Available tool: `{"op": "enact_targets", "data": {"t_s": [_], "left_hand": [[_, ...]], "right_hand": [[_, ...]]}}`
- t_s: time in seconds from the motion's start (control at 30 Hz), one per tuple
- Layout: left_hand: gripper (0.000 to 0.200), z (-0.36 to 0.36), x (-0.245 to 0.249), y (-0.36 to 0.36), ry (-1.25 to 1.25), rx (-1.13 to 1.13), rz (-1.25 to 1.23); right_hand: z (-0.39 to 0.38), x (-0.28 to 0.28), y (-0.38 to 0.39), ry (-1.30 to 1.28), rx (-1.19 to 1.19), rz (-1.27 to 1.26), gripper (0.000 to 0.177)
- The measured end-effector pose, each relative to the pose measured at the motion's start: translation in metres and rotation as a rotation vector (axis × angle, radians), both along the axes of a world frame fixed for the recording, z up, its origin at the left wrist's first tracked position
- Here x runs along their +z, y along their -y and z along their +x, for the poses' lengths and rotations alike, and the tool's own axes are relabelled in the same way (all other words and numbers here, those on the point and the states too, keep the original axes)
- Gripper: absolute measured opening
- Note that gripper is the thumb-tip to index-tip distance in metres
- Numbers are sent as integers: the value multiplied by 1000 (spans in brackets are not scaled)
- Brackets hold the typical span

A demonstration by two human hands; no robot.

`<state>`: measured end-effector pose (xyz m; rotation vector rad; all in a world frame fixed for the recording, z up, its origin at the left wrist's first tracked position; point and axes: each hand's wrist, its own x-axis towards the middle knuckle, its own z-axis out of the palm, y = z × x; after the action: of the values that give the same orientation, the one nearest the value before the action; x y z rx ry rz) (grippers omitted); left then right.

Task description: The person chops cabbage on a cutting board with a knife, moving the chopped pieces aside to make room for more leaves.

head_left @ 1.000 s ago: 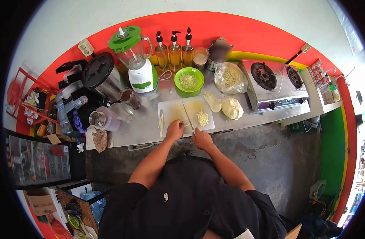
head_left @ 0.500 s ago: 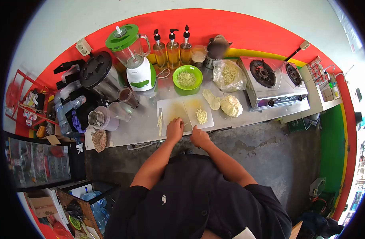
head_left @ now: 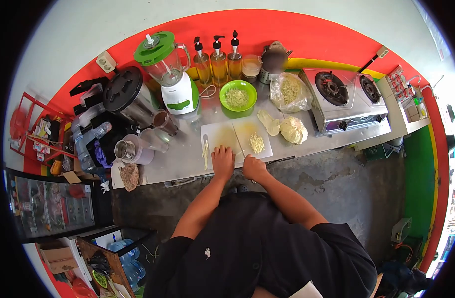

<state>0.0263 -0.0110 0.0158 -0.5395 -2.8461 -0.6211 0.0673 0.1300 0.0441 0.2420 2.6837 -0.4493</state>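
Note:
A white cutting board (head_left: pixel 215 133) lies at the counter's front edge. My left hand (head_left: pixel 223 162) rests on its lower left part, fingers stretched out and lying flat. Closed around a knife handle is my right hand (head_left: pixel 255 168), at the board's front edge. The thin knife blade (head_left: pixel 240 142) points away from me across the board. Right of the blade sits a small heap of shredded cabbage (head_left: pixel 257 143). Pale cabbage strips (head_left: pixel 205 154) lie along the board's left side. A cut cabbage head (head_left: pixel 293 130) and a loose leaf (head_left: pixel 268 122) are beyond its right edge.
Behind the board stands a green bowl (head_left: pixel 238 99) of shreds, beside a plastic bag (head_left: pixel 290 92) of more shreds. A gas stove (head_left: pixel 344 104) is at right. A blender (head_left: pixel 177 92), pump bottles (head_left: pixel 218 67) and cups (head_left: pixel 155 140) line the back and left.
My left hand's fingers were bunched together and turned rightward; now they lie extended on the board. My right hand keeps its hold on the knife. The view has shifted slightly.

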Motion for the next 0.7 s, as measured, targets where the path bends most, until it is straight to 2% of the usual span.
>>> {"op": "enact_targets", "data": {"t_s": [0.07, 0.23, 0.37, 0.53, 0.7], "left_hand": [[13, 0, 0, 0, -56, -20, -44], [14, -2, -1, -7, 101, 5, -120], [15, -6, 3, -12, 84, -40, -247], [21, -8, 14, -14, 266, 129, -214], [31, -8, 28, -11, 387, 180, -265]], "right_hand": [[7, -2, 6, 14, -12, -4, 25], [4, 2, 8, 58, -6, 11, 29], [-2, 13, 5, 77, 11, -73, 27], [7, 0, 11, 56, -22, -56, 27], [-12, -3, -1, 60, -20, -128, 31]]}}
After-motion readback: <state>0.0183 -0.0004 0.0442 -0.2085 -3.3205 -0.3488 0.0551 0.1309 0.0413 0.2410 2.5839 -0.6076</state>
